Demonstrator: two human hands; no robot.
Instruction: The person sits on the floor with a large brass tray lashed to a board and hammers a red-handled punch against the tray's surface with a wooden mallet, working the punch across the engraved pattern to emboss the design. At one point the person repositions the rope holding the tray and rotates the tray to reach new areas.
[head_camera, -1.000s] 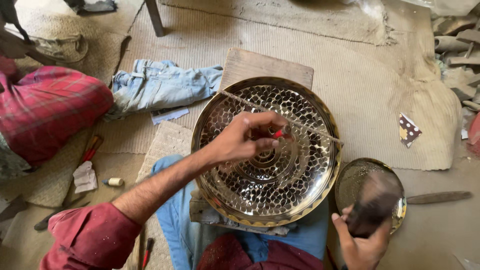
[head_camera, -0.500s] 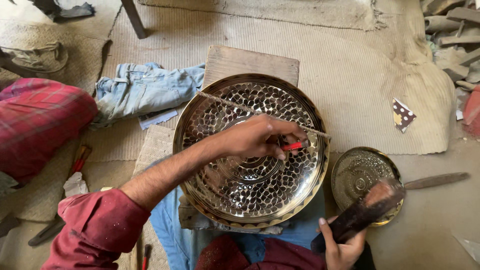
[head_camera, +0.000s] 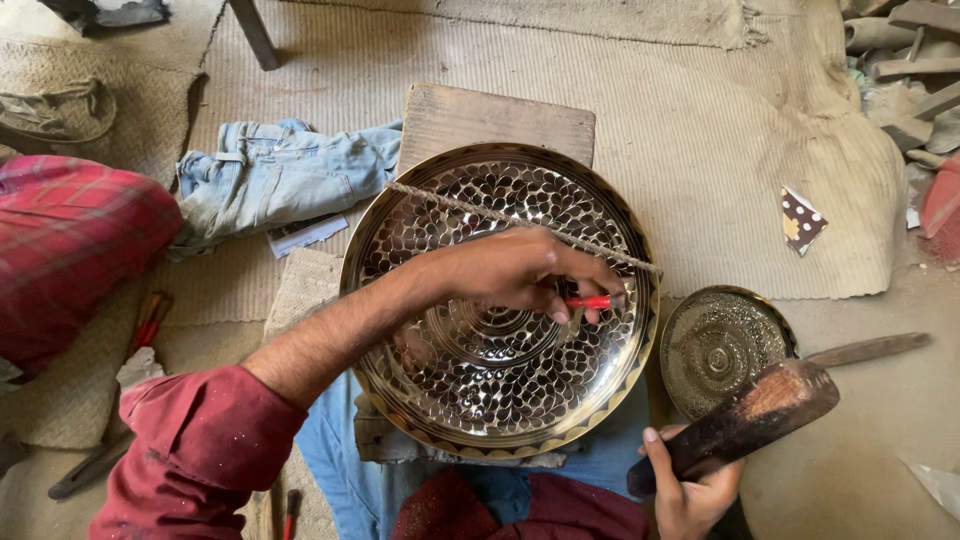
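A large round brass plate (head_camera: 420, 215) with a scale pattern lies in front of me on a wooden block (head_camera: 495, 120). A cord (head_camera: 450, 205) runs across its upper part. My left hand (head_camera: 520, 270) reaches over the plate and grips a thin red-handled tool (head_camera: 592, 301) whose tip rests on the plate's right side. My right hand (head_camera: 690, 495), low at the right, grips a dark wooden mallet (head_camera: 750, 415) raised above the floor beside the plate.
A small engraved brass dish (head_camera: 720, 345) lies right of the plate, a flat metal tool (head_camera: 865, 349) beside it. Blue denim cloth (head_camera: 280, 175) lies at the upper left, a red checked cloth (head_camera: 70, 250) at the far left, and woven matting (head_camera: 700, 130) behind.
The view has shifted so the plate sits more central. My left hand has slid the red tool rightward across the plate. My right hand has lifted the mallet up and outward to the right.
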